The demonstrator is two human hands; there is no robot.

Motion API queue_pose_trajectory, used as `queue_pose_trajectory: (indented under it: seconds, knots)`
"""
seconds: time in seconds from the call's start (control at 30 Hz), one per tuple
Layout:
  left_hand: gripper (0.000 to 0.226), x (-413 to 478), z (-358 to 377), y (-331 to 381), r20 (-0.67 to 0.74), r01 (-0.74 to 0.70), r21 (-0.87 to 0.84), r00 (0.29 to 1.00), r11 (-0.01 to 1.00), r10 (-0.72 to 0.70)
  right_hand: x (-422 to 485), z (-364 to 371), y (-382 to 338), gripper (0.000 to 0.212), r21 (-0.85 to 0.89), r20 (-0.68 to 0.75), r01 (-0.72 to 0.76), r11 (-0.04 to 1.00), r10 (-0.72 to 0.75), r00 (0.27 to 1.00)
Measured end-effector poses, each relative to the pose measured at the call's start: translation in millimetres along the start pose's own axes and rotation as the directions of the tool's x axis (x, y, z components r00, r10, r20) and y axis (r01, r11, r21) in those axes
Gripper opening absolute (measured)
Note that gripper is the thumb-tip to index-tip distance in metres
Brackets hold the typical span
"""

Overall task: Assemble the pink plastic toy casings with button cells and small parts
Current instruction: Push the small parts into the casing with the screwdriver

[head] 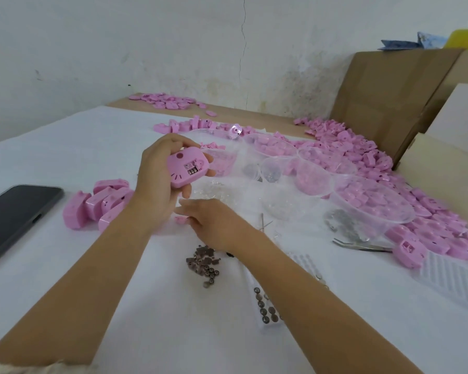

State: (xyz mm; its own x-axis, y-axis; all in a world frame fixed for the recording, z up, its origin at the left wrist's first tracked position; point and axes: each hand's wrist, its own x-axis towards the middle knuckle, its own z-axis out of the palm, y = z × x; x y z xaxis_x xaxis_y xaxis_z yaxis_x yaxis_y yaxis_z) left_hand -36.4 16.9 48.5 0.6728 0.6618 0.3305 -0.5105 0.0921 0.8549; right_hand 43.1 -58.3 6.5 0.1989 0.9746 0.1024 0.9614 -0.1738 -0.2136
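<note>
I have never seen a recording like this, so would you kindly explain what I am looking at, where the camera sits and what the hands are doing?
There is no machine here: a person works with bare hands, and the single picture comes from a wide-angle camera worn on their head, looking forward and down. The left hand grips a pink casing, its opening with small metal parts facing the camera. The right hand reaches, fingers fairly straight, towards a small pink part on the white table cover. Near it lie loose button cells. To the left are a dark phone and a cluster of casings; to the right, clear bowls of pink parts, tweezers and cardboard boxes.
</note>
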Motion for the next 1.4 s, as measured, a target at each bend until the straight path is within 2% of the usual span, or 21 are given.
queue_pose_trajectory:
  seconds: [0.03,0.1,0.3,0.5,0.6,0.7,0.8,0.87,1.1,1.3,1.4]
  knots:
    - [0.029,-0.3,0.9,0.2,0.006,-0.002,0.008,1.0,1.0,0.002,7.5,4.1,-2.4,0.032,-0.054,0.049,-0.01,0.998,0.012,0.999]
    - [0.025,-0.7,2.4,2.6,0.006,-0.003,0.03,1.0,1.0,0.003,15.6,8.7,-4.6,0.021,-0.055,0.045,-0.041,0.998,0.043,0.998]
    - [0.025,2.7,9.6,10.8,-0.008,-0.006,-0.013,1.0,1.0,0.006,6.9,0.6,-1.3,0.027,0.258,-0.14,-0.089,0.962,0.128,0.982]
    - [0.026,1.5,20.2,-5.3,-0.061,-0.093,-0.018,0.994,0.995,0.092,-43.8,-20.8,13.6,0.013,0.572,-0.311,-0.006,0.82,0.224,0.924]
    - [0.023,-1.4,26.0,-19.3,-0.083,-0.063,-0.052,0.995,0.997,0.059,-65.3,-39.0,27.0,0.017,0.724,-0.365,0.06,0.687,0.308,0.878]
    - [0.013,-4.2,33.0,-32.7,-0.052,0.009,-0.116,0.999,0.993,-0.015,-72.9,-52.5,34.7,0.021,0.835,-0.436,0.199,0.513,0.395,0.809]
    - [0.006,-6.0,35.4,-42.0,0.003,0.076,-0.21,0.997,0.975,-0.077,-70.4,-53.1,36.3,0.013,0.885,-0.454,0.333,0.325,0.45,0.769]
    - [0.011,-8.2,35.3,-46.2,0.046,0.101,-0.234,0.995,0.967,-0.092,-68.3,-50.0,36.3,0.011,0.9,-0.436,0.349,0.263,0.491,0.754]
    - [0.027,-10.1,38.4,-54.3,0.071,0.05,-0.106,0.997,0.993,-0.042,-72.0,-45.2,36.6,0.016,0.891,-0.451,0.322,0.321,0.536,0.713]
    - [0.033,-15.2,37.0,-60.1,0.169,-0.024,0.043,0.985,0.999,0.016,-73.5,-43.4,35.3,0.015,0.885,-0.453,0.279,0.371,0.555,0.698]
    - [0.036,-16.6,37.6,-61.6,0.216,-0.028,0.06,0.976,0.998,0.015,-72.3,-40.8,34.8,0.017,0.873,-0.469,0.273,0.404,0.549,0.692]
